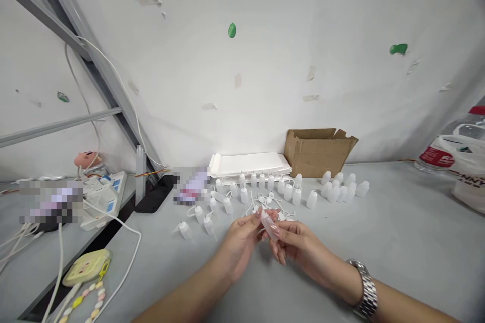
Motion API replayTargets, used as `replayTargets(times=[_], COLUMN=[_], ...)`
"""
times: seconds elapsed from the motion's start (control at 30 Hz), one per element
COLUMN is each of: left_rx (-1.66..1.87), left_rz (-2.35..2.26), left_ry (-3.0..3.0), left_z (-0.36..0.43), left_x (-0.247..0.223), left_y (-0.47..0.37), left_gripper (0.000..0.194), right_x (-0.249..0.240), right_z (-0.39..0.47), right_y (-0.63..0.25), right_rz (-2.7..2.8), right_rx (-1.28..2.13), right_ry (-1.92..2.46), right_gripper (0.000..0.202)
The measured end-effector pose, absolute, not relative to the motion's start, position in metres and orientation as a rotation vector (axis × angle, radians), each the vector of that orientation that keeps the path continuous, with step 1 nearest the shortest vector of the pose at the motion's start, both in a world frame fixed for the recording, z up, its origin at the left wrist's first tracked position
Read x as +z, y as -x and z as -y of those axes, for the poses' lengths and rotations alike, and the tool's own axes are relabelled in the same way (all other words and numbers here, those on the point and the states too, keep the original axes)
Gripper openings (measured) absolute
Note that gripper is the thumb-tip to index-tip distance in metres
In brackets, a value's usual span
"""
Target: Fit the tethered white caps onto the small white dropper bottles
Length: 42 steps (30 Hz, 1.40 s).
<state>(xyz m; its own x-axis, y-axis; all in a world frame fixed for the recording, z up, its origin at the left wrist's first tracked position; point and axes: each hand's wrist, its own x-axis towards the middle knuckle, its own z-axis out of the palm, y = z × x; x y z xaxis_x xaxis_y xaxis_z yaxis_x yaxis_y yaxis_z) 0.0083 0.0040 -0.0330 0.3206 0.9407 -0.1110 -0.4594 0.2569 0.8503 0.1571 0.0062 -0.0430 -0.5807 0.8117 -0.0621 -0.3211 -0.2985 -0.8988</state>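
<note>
A small translucent bottle (pixel 270 227) is held tilted between my two hands, over the grey table (pixel 397 242). The fingertips of my left hand (pixel 244 237) pinch its upper end, while my right hand (pixel 297 245) grips its lower part. Just beyond my fingers lies a loose pile of small white caps with thin straps (pixel 270 199). Several white bottles (pixel 244 195) with caps stand behind and to the left of the pile. To the right, a cluster of bottles (pixel 333 193) without visible straps stands close together.
An open cardboard box (pixel 320 154) and flat white trays (pixel 252 164) stand against the wall. At the left are a black phone (pixel 156 194), a power strip (pixel 109 202), white cables and a yellow case (pixel 86 266) with a bead strap. A large plastic jug (pixel 439 154) sits at the far right.
</note>
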Motion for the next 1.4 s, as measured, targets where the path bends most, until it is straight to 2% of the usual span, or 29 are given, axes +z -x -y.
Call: replayTargets(times=[0.1, 0.23, 0.63, 0.83, 1.1, 1.4], left_rx=[1.102, 1.11, 1.066, 1.089, 1.135, 1.106], left_rz=[-0.763, -0.831, -0.789, -0.797, -0.79, -0.832], left_ry=[-0.813, -0.879, -0.878, -0.867, -0.858, -0.951], left_z=[-0.0039, -0.0026, -0.0026, -0.003, -0.0062, -0.0063], left_x=[-0.0311, -0.029, -0.0351, -0.0294, -0.0291, -0.0342], left_y=[-0.0072, -0.0068, -0.0092, -0.0066, -0.0047, -0.007], left_gripper=[0.032, 0.031, 0.024, 0.027, 0.035, 0.03], right_x=[-0.0435, -0.0432, -0.0423, -0.0374, -0.0388, -0.0377], right_z=[-0.0058, -0.0043, -0.0022, -0.0057, -0.0096, -0.0026], right_y=[-0.1567, -0.1567, -0.1536, -0.1564, -0.157, -0.1558], right_rz=[1.073, 1.056, 1.397, 1.34, 1.376, 1.204], right_rx=[2.099, 2.118, 1.635, 1.816, 1.682, 1.882], right_ry=[0.595, 0.59, 0.907, 0.82, 0.875, 0.74], right_gripper=[0.03, 0.03, 0.048, 0.041, 0.034, 0.033])
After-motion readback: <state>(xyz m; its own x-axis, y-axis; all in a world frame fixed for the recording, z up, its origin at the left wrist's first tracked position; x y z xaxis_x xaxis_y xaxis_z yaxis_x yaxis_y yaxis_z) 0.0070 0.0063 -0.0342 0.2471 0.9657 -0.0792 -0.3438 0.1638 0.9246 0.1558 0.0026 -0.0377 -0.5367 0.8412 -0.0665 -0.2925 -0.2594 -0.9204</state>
